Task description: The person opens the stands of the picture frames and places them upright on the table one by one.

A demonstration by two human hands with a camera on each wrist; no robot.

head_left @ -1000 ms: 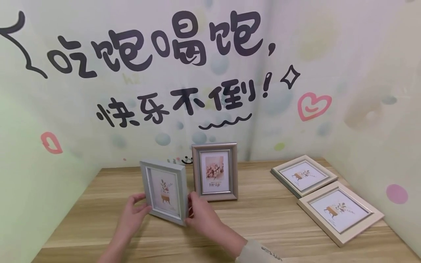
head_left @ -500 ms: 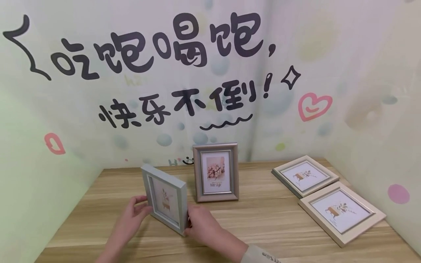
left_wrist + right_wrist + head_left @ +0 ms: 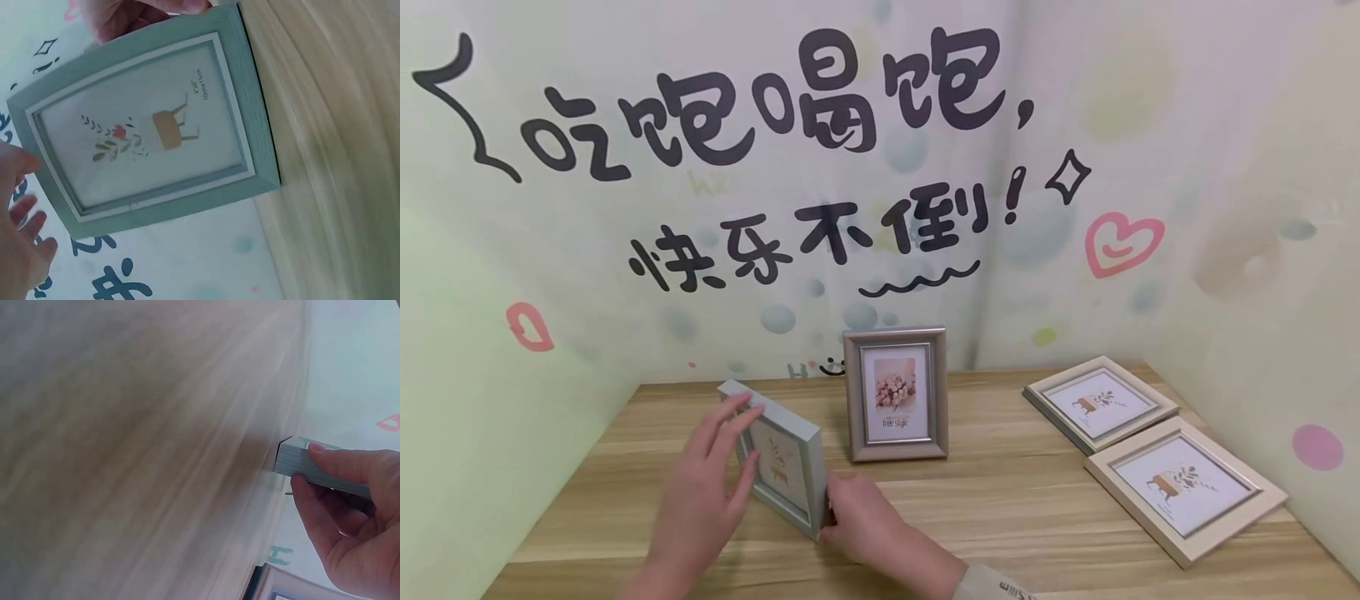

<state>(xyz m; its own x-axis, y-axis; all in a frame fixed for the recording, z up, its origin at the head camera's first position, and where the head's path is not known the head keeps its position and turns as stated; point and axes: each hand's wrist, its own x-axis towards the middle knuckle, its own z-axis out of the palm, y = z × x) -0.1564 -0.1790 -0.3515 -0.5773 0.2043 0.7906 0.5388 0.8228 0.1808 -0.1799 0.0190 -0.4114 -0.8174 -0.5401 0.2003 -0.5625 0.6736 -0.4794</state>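
A grey-green photo frame (image 3: 782, 458) with a picture of a plant on an orange stand is upright on the table, turned at an angle. My right hand (image 3: 868, 517) pinches its right side edge near the bottom, thumb in front and fingers behind, as the right wrist view shows with the frame's edge (image 3: 294, 457). Beside the upper left part of the frame is my left hand (image 3: 707, 483), its fingers spread and loosely bent. In the left wrist view the left hand's fingers (image 3: 28, 215) are at the frame's top corner and do not grip it.
A pinkish-brown photo frame (image 3: 853, 400) with a flower picture stands upright behind, near the back wall. Two cream frames, a farther one (image 3: 1150, 408) and a nearer one (image 3: 1240, 521), lie flat at the right on the wooden table (image 3: 1000, 517).
My left hand has let go of the grey-green frame's lower left side and risen toward its top. The frame has turned further to the right. My right hand keeps its grip.
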